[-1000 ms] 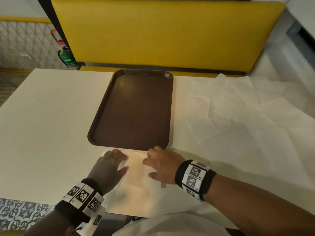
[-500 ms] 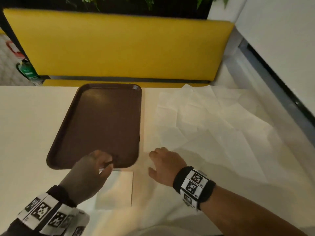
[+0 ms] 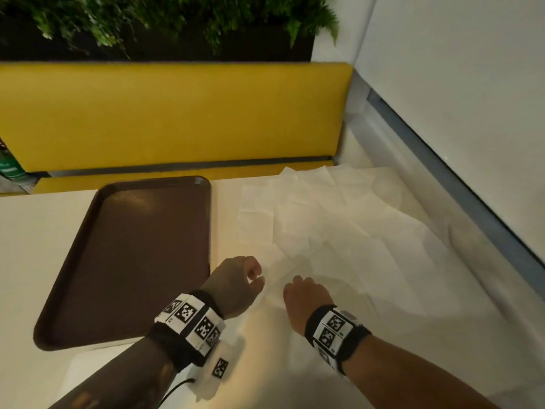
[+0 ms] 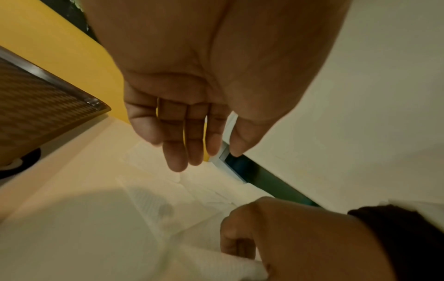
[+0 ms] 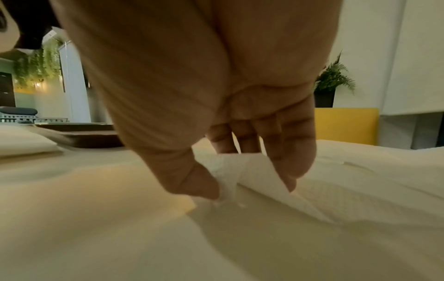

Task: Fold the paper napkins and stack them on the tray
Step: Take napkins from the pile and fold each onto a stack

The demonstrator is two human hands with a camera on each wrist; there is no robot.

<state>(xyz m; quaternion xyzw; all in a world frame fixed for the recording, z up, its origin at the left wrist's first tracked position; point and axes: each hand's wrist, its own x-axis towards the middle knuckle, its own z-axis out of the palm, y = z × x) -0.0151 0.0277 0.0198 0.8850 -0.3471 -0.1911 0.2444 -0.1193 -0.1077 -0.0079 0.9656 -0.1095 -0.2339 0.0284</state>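
Pale table (image 3: 44,231): my right hand (image 3: 305,299) pinches thin white paper napkin (image 5: 259,176); left hand (image 3: 236,283) relaxed, holding nothing, beside empty brown rectangular plastic tray (image 3: 129,255).

A yellow bench back (image 3: 177,113) stands below green plants (image 3: 165,19).

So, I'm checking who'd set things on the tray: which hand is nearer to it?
Left. The left hand hovers just beside the tray, by its right edge; the right hand is farther right, pinching a napkin.
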